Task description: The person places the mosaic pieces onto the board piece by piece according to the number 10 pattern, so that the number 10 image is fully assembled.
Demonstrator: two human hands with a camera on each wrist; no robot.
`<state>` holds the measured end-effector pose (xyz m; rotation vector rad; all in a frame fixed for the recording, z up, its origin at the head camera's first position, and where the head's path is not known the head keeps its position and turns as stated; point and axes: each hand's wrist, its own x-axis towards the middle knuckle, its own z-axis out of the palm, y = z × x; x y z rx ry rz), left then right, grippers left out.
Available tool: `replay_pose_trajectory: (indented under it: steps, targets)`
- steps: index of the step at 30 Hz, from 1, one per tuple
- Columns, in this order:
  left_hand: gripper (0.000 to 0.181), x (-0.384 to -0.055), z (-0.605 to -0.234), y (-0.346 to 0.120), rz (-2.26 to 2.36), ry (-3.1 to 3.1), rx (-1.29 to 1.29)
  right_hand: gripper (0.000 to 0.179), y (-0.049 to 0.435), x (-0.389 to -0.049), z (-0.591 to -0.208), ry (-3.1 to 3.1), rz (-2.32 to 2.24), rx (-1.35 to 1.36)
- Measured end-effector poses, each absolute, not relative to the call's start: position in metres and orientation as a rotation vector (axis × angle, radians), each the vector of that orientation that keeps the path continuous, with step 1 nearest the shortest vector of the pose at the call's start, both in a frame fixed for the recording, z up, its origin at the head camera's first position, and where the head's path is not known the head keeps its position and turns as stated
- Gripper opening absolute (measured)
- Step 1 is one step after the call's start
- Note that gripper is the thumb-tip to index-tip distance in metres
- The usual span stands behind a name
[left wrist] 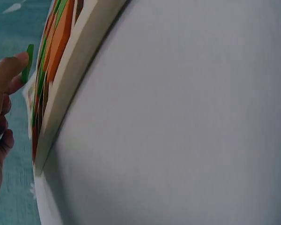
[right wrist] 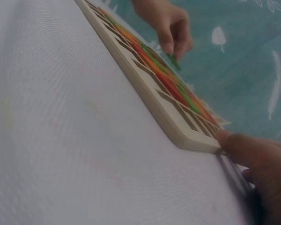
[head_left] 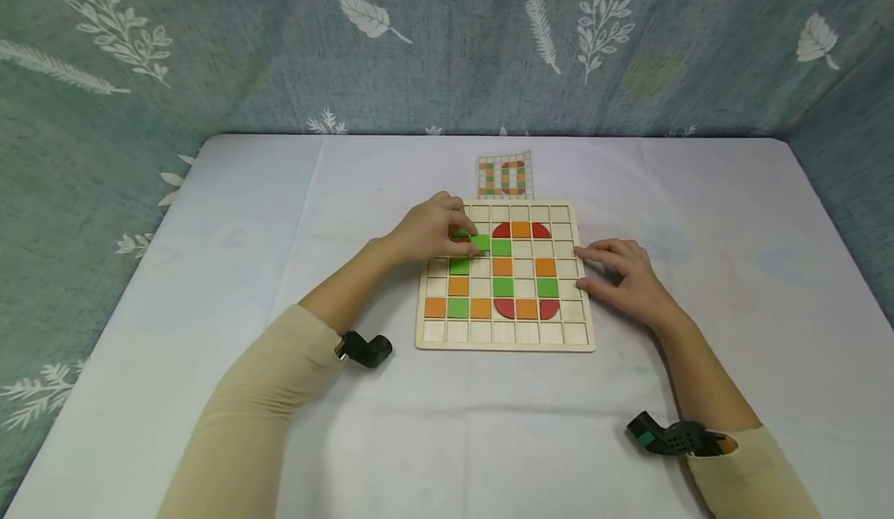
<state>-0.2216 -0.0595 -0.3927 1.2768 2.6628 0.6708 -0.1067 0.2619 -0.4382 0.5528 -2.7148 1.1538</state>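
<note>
A light wooden grid board [head_left: 503, 334] lies on the white cloth, several of its squares filled with orange, green and red pieces. My left hand [head_left: 434, 228] is over the board's upper left part and pinches a green square tile [head_left: 480, 243] between thumb and forefinger. In the left wrist view that green tile [left wrist: 27, 63] stands up on edge above the board. My right hand [head_left: 621, 278] rests at the board's right side, thumb and forefinger spread and touching the rim. The right wrist view shows its thumb [right wrist: 246, 146] at the board's corner.
Just behind the board lies a small printed card [head_left: 504, 175] with a coloured grid pattern. Blue-green curtain fabric [head_left: 447, 53] with white leaves hangs beyond the table's back edge. Black wrist devices [head_left: 366, 350] are worn on both forearms.
</note>
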Motion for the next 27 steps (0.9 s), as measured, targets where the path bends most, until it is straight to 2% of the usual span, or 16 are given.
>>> replay_pose_trajectory:
  steps: [8, 16, 27]
  targets:
    - [0.030, -0.210, -0.394, -0.019, 0.651, 2.652, 1.331, 0.046, 0.263, -0.107, -0.440, -2.710, 1.152, 0.561]
    - [0.034, -0.203, -0.395, 0.011, 0.602, 2.708, 1.243, 0.046, 0.263, -0.107, -0.439, -2.726, 1.138, 0.544]
    - [0.028, -0.195, -0.403, 0.030, 0.686, 2.694, 1.116, 0.045, 0.262, -0.106, -0.438, -2.717, 1.128, 0.567]
